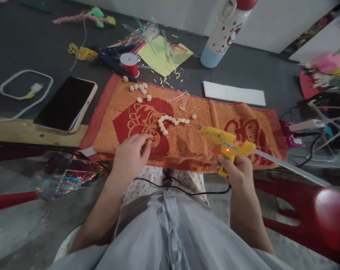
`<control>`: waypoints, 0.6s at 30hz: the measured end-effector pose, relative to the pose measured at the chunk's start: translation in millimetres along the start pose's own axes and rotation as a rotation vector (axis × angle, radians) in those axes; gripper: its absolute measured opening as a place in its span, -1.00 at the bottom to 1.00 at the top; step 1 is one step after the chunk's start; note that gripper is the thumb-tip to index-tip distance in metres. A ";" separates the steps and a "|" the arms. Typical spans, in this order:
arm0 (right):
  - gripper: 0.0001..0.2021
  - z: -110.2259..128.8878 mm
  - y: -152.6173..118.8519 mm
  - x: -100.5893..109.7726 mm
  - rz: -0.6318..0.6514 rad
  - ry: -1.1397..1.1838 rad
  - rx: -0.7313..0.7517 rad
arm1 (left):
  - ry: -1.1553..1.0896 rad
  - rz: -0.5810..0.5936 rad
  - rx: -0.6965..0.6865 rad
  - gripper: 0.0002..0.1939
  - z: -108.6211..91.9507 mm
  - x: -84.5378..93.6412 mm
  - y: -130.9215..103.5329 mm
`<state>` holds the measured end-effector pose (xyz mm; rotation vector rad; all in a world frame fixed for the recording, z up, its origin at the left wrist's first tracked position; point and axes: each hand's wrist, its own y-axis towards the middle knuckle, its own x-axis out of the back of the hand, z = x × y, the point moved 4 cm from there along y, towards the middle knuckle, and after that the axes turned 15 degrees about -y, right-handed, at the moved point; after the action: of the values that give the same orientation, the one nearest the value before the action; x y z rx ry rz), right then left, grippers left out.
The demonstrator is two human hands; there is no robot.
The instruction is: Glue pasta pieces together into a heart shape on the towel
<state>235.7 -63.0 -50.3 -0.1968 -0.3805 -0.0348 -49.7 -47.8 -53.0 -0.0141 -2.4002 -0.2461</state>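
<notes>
My right hand (235,168) is wrapped round the handle of a yellow hot glue gun (226,142), its small light glowing orange. A clear glue stick (292,165) sticks out of the gun's back, and the nozzle points left over an orange towel (198,146). Just beyond the nozzle, a bent chain of small cream pieces (172,120) lies on the towel. My left hand (133,153) rests at the towel's near edge, thumb and fingertips pressed together; whatever is between them is hidden. Several loose cream clusters (141,88) lie at the towel's upper left, and one (194,116) near the nozzle.
A phone (65,103) and white cable (26,71) lie at left. Behind the towel are dark-handled pliers (110,62), a red spool (129,64), yellow paper (164,56), cut bits, a white strip (234,93) and a tall bottle (224,33). The gun's black cord (183,193) crosses my lap.
</notes>
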 end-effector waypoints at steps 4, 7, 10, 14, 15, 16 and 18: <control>-0.76 0.9 -6.1 -15.9 0.050 0.067 0.034 | 0.014 -0.003 -0.006 -0.76 -0.4 -2.1 0.8; -0.78 5.8 -10.3 -25.5 0.055 0.165 0.022 | 0.027 0.003 -0.020 -0.77 -3.1 -3.6 0.6; -0.78 7.4 -13.5 -34.0 0.090 0.217 -0.008 | 0.026 -0.003 -0.045 -0.77 -6.9 -4.7 -1.7; -0.76 8.3 -16.6 -39.1 0.090 0.180 -0.047 | 0.060 -0.042 -0.066 -0.75 -11.5 -9.7 -6.1; -0.75 9.9 -17.1 -39.6 0.084 0.159 -0.040 | 0.081 -0.060 -0.076 -0.75 -12.6 -11.9 -7.0; -0.73 12.2 -17.6 -40.3 0.080 0.135 -0.018 | 0.104 -0.080 -0.091 -0.74 -13.7 -14.2 -7.8; -0.71 17.5 -18.6 -41.4 0.068 0.080 0.052 | 0.142 -0.116 -0.128 -0.72 -15.2 -18.4 -8.4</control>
<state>189.6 -77.9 -46.4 -0.1561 -0.2942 0.0339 -26.6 -57.8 -55.6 0.0814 -2.2433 -0.4397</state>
